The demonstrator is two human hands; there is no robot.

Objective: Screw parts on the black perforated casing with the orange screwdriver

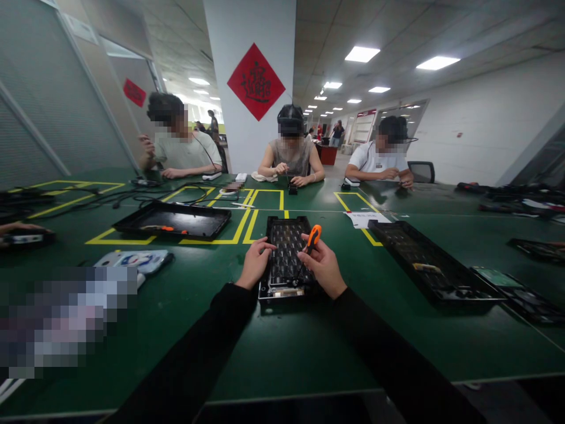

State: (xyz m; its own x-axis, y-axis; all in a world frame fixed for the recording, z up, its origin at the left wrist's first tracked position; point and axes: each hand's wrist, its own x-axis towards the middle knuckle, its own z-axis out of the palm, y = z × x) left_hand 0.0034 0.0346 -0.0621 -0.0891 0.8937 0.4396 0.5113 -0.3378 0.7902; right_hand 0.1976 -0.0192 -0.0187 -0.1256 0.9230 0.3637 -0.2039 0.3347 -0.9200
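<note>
A black rectangular device with rows of small dark parts lies on the green table in front of me. My right hand is closed around an orange and black screwdriver over the device's right side; its shaft slants down toward the lower part. On the left edge of the device rests my left hand, fingers bent and close together; whether they pinch anything is too small to tell. A pale strip shows at the device's near end.
Left are a black tray, cables and a blue-white pouch. A long black casing, a white paper and a green circuit board lie right. Several people sit across the table.
</note>
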